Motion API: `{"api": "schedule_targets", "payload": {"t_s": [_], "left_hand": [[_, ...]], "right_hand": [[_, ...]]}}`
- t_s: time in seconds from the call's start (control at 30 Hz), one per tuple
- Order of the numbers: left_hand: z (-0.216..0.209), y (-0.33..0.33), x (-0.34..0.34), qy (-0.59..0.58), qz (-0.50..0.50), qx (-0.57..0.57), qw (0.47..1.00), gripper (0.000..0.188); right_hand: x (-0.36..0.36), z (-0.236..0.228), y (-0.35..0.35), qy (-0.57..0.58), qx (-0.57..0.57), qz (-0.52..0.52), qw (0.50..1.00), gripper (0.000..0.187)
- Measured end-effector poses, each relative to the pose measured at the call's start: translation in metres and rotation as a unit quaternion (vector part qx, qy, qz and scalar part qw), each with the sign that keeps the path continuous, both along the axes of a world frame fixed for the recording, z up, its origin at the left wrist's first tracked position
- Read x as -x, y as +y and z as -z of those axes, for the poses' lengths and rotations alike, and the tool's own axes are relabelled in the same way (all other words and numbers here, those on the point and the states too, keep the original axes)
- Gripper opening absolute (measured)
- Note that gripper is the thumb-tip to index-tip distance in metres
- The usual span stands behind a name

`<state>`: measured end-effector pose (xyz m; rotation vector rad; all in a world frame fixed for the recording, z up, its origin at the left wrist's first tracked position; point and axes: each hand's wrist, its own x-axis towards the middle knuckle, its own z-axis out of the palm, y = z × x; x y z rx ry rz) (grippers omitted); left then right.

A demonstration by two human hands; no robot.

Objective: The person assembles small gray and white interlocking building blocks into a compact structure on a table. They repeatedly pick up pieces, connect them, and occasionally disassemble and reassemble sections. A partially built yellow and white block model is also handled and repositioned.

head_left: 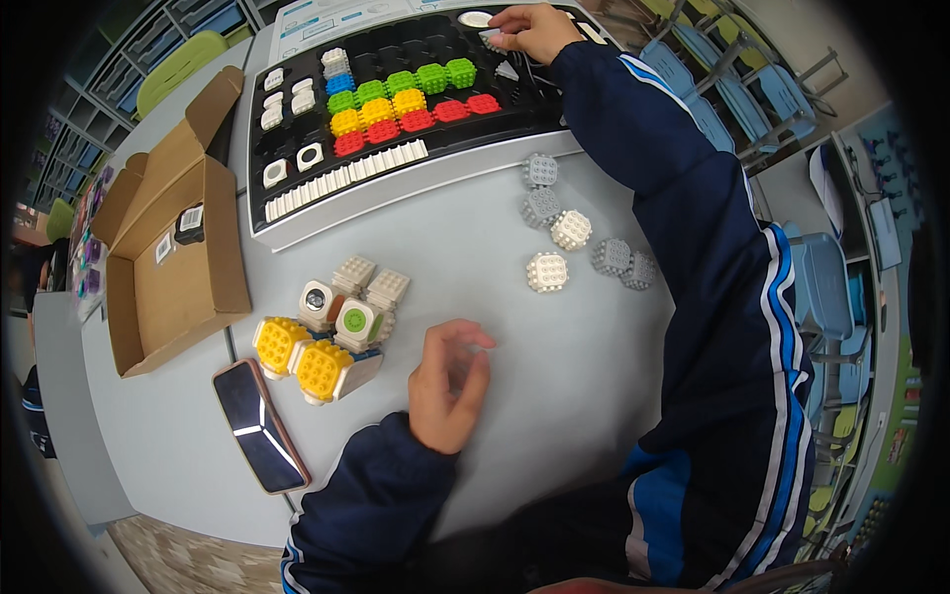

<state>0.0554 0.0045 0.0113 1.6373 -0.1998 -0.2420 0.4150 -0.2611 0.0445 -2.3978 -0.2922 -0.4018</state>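
My right hand (534, 35) reaches over the far right part of the black block tray (396, 42). Its fingers pinch a small grey block (490, 40), partly covered by the fingertips. Low over the table, my left hand (450, 386) is empty, with fingers loosely curled and the thumb apart. Left of it stands a built block assembly (341, 317) with white, yellow and green-marked parts. Several loose blocks lie in front of the tray: two white ones, such as this white block (547, 271), and grey ones, such as this grey block (541, 207).
In the tray sit rows of green blocks (432, 79), yellow blocks (374, 107), red blocks (416, 121) and white strips (346, 178). An opened cardboard box (183, 267) and a phone (259, 426) are on the left. Blue chairs (821, 277) stand beyond the table at right.
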Motion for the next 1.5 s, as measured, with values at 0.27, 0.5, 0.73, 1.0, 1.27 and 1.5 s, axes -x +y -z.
{"api": "schedule_targets", "payload": {"t_s": [0.27, 0.5, 0.73, 1.0, 1.27, 1.5], "left_hand": [[0.003, 0.001, 0.0, -0.016, 0.007, -0.013, 1.0, 0.027], [0.002, 0.002, -0.001, -0.008, 0.011, -0.024, 1.0, 0.023], [0.002, 0.003, 0.0, 0.003, 0.02, -0.046, 0.999, 0.017], [0.001, 0.001, 0.0, -0.007, 0.024, -0.044, 0.999, 0.013], [0.005, 0.002, 0.0, -0.029, 0.018, -0.041, 0.999, 0.014], [0.009, 0.0, 0.0, -0.05, 0.008, -0.033, 0.998, 0.014]], "right_hand": [[0.014, 0.017, 0.009, 0.021, 0.061, 0.08, 0.995, 0.032], [0.019, 0.018, 0.016, 0.039, 0.081, 0.106, 0.99, 0.033], [0.026, 0.007, 0.022, 0.032, 0.179, 0.115, 0.977, 0.022], [0.003, 0.023, 0.014, -0.047, 0.212, 0.101, 0.971, 0.017], [0.013, 0.011, 0.023, -0.061, 0.266, 0.095, 0.957, 0.017], [0.033, -0.002, 0.025, 0.009, 0.269, 0.1, 0.958, 0.023]]}}
